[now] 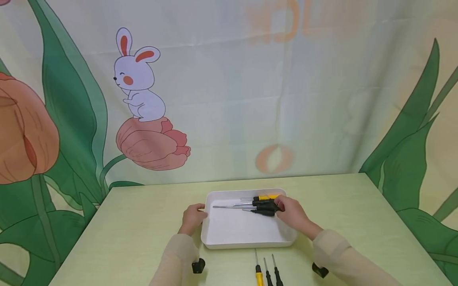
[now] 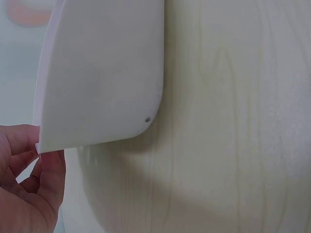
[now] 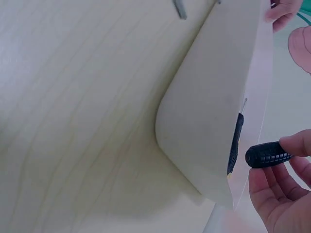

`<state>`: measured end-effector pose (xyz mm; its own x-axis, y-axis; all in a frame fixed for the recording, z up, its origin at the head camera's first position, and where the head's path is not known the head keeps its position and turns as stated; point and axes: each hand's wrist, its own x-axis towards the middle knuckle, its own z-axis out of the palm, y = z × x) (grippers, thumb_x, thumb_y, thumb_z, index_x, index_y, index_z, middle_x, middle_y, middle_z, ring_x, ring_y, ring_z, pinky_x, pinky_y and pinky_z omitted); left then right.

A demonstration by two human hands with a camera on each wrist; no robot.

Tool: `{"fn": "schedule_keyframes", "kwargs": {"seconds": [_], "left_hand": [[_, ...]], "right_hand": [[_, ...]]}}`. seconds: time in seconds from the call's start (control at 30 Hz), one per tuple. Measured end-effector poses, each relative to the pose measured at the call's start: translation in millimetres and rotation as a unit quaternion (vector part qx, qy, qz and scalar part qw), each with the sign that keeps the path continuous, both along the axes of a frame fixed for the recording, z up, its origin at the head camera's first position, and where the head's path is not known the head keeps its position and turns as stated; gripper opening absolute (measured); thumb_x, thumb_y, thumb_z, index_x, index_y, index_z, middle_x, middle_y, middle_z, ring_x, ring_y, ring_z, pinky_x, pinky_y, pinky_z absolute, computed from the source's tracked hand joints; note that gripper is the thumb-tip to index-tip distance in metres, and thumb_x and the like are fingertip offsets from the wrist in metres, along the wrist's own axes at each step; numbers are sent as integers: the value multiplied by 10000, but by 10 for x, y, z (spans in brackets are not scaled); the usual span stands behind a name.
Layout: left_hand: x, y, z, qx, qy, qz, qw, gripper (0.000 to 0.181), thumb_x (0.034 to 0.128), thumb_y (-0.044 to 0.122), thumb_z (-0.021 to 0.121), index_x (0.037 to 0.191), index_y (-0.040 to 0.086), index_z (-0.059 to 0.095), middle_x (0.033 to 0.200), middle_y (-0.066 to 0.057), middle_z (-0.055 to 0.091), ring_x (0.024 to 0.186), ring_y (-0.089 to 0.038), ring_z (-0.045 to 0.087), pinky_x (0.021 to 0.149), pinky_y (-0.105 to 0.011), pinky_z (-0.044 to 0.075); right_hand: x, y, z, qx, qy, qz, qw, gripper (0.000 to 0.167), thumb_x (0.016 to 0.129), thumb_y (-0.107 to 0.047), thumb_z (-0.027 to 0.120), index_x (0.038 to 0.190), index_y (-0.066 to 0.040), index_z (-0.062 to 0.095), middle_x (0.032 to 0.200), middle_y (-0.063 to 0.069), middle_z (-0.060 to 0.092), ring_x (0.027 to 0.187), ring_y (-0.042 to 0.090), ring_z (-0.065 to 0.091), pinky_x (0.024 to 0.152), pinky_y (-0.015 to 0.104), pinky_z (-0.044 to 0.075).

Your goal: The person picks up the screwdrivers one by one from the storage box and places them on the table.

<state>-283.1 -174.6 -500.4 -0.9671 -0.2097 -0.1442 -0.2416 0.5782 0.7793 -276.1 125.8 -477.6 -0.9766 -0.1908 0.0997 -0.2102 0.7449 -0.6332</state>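
A shallow white tray (image 1: 247,238) stands on the table. At its left wall, my left hand (image 1: 192,219) pinches the rim between thumb and fingers, as the left wrist view (image 2: 31,179) also shows. Over the right side of the tray, my right hand (image 1: 292,214) holds a screwdriver by its black handle (image 3: 267,154), its long shaft pointing left. Several other screwdrivers lie in the tray's back right part, among them one with a yellow and black handle (image 1: 267,197) and a black one (image 1: 264,213) nearer the front. The fingers partly hide the handles.
In front of the tray, a yellow and black screwdriver (image 1: 259,275) and two black ones (image 1: 268,278) (image 1: 277,276) lie on the pale wooden table (image 1: 143,222), tips toward the tray. Behind the table hangs a printed cloth (image 1: 229,99) with a rabbit and flowers.
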Motion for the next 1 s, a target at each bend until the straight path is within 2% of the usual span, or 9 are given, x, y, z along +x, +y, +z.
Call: {"fn": "schedule_keyframes", "kwargs": {"seconds": [0.17,0.3,0.43,0.6,0.9,1.0], "left_hand": [[1,5,8,7,-8,33,10000,344,768,46,563,1106,-13,589,940,-173,639,756,-189,603,604,-257,492],[-3,2,-3,27,-2,31,10000,342,772,47,564,1107,-14,588,944,-176,636,757,-192,602,606,-260,494],[-9,1,-17,43,-8,27,10000,337,778,55,565,1107,-15,586,935,-171,637,748,-185,599,604,-261,493],[-17,-7,-32,36,-14,-2,10000,342,777,55,559,1110,-20,581,933,-173,635,747,-184,598,601,-265,493],[-31,-16,-52,16,0,-18,10000,337,777,56,562,1106,-15,585,933,-172,635,751,-185,600,601,-265,495],[-31,-13,-52,2,-5,4,10000,337,776,60,567,1105,-10,589,935,-169,637,749,-183,600,601,-261,494]], "right_hand": [[30,21,27,-637,-330,-29,9974,241,727,9,624,957,-16,558,808,58,544,738,162,471,642,264,424],[62,25,51,-1144,-737,-148,9906,239,736,6,618,964,-2,543,839,80,540,750,173,481,615,259,464],[92,14,69,-1665,-1214,-300,9781,232,754,19,602,968,3,514,836,89,513,732,174,481,552,262,500],[135,0,95,-2181,-1658,-388,9610,245,753,38,596,971,10,487,828,94,497,714,182,492,557,291,515],[240,-2,114,-2657,-2241,-472,9364,277,758,39,590,1008,19,472,841,92,486,684,181,527,598,327,525],[284,9,110,-2722,-2374,-403,9316,286,759,31,590,1018,20,470,857,100,498,681,180,541,609,336,525]]}}
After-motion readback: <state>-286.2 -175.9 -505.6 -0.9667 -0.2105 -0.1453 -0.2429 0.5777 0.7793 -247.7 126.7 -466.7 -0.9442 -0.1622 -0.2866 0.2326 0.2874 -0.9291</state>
